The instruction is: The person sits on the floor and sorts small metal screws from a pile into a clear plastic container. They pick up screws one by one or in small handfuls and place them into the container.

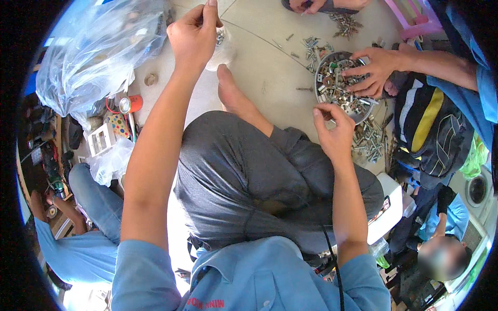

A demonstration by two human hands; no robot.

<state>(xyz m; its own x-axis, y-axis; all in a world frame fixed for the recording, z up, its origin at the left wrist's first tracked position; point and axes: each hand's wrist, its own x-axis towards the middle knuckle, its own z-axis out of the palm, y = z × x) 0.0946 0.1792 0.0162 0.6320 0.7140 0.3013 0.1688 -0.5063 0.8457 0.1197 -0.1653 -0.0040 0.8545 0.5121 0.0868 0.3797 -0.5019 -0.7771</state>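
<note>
A round metal bowl [316,83] full of mixed screws, bolts and small metal fittings stands on the floor at the right. My right hand [336,132] is at its near rim, thumb and fingers pinched; whatever lies between them is too small to name. Farther off on the left, my left hand [194,36] is raised with its fingers closed, and its contents are hidden. Just beside it is a clear plastic bag [224,54] with some small metal pieces at its top. Another person's hand [371,70] spreads its fingers over the bowl's contents.
Loose bolts [371,140] lie in a pile beside the bowl, and more screws [314,52] are scattered behind it. A large clear plastic bag [98,57] fills the far left. A black and yellow backpack [430,124] sits at the right. Other people sit on both sides.
</note>
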